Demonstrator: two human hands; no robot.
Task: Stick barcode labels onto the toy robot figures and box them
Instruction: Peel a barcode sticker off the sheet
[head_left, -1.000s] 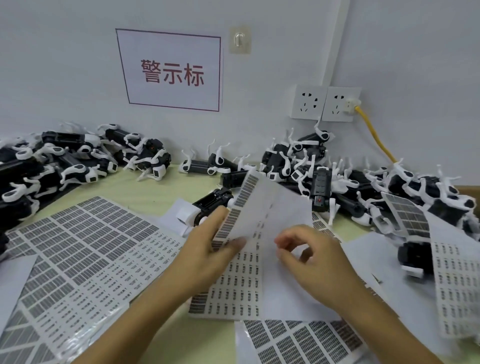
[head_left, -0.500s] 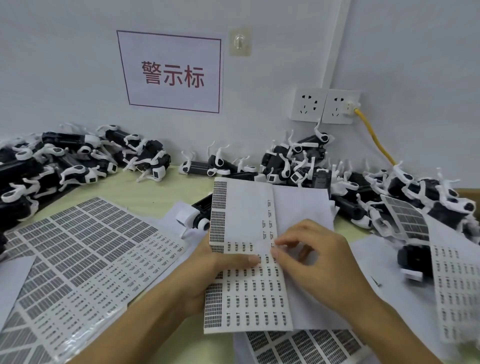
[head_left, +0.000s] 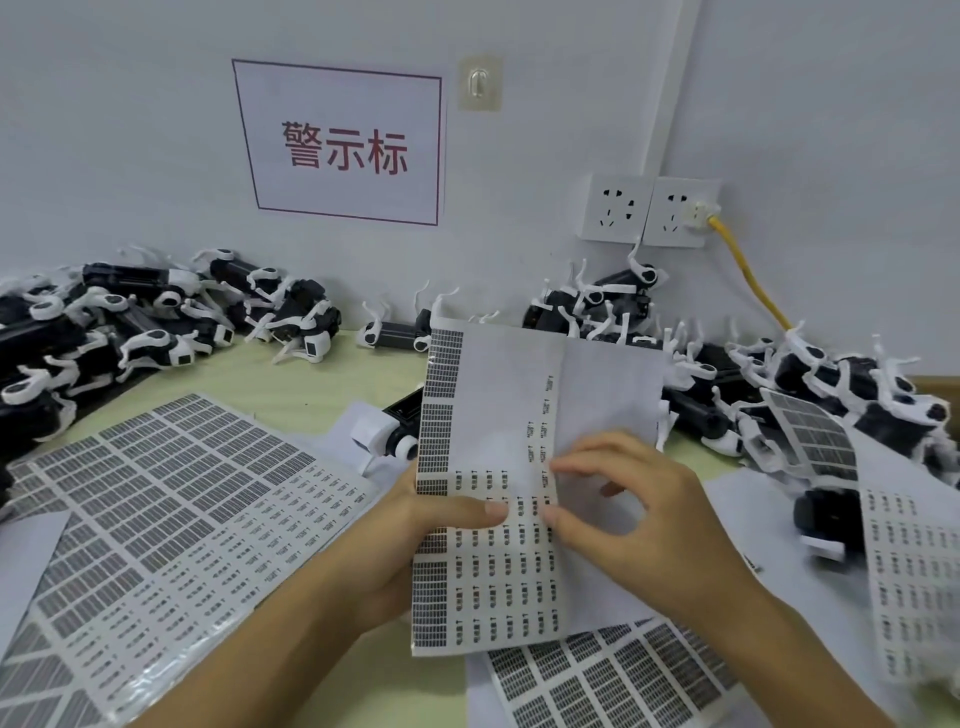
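Head view: my left hand (head_left: 415, 540) grips the label sheet (head_left: 498, 519), thumb on top; my right hand (head_left: 639, 514) pinches at a label on it.

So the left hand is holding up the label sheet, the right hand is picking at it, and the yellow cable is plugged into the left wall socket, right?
Not quite: the head view shows the yellow cable plugged into the right wall socket. The rest stands: left hand holds the label sheet, right hand picks at it.

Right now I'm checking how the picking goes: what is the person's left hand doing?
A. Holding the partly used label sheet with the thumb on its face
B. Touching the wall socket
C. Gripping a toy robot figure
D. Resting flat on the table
A: the left hand grips the label sheet by its left edge, thumb pressed on its face.
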